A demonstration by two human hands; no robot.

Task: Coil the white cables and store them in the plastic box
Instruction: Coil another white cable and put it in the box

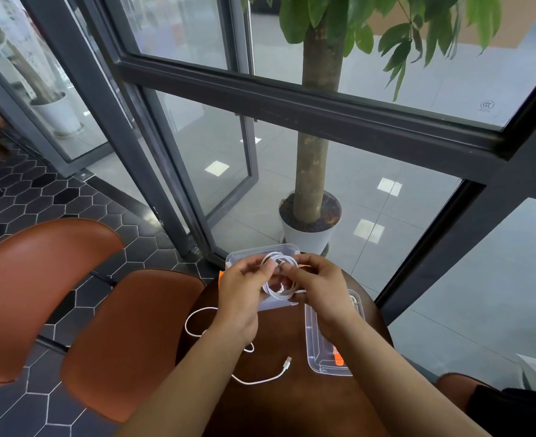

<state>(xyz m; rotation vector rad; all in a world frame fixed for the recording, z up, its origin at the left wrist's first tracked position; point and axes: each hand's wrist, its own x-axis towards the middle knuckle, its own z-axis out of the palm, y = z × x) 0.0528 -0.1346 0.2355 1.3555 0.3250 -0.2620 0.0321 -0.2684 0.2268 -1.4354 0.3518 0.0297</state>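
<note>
White cable coil (278, 279): your left hand (241, 288) and right hand (318, 288) both grip it above the plastic box (238, 257); keep loops pinched while tucking the end.

Bare bench (295, 402) in the near middle — room to pass there. A loose cable (262, 380) sprawls across the left side, the lid (315, 348) blocks the right — box (244, 256) at the far edge.

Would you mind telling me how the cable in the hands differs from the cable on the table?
The held cable is wound into a tight coil; the table cable trails loose. The held cable is gripped by both hands above the plastic box; the table cable lies untouched. Both are white.
</note>
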